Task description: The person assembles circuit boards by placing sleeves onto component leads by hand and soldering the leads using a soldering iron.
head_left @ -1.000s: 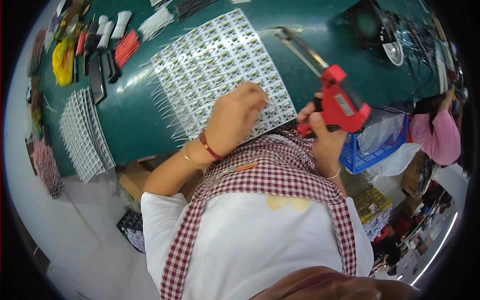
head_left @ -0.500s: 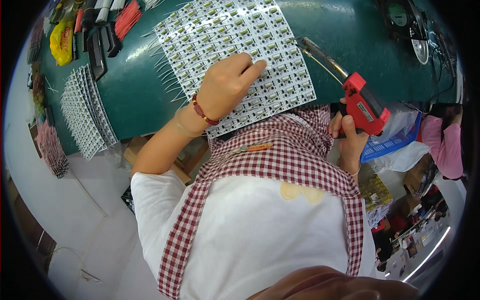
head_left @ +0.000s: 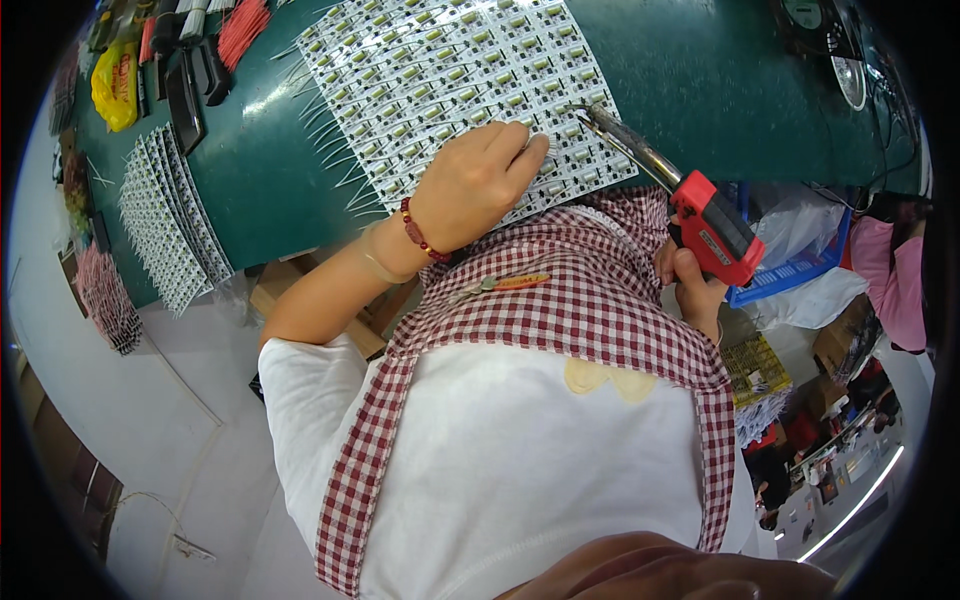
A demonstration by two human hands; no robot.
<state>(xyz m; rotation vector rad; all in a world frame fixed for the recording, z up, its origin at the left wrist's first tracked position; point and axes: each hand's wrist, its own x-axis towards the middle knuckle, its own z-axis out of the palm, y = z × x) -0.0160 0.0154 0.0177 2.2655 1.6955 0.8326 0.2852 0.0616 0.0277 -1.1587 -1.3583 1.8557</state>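
While R hand (head_left: 692, 285) grips red plastic solder-gun (head_left: 714, 232), L hand (head_left: 472, 185) half-curls over gridded PCB (head_left: 415, 85), hold unclear.

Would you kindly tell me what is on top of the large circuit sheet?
The sheet carries rows of components, with the left hand and soldering gun's tip over it; whatever the hand covers cannot be seen.

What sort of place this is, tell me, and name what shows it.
Probably an electronics assembly workshop: a panel of small circuit boards, a red soldering gun with its tip over the panel, and a bundle of red wires.
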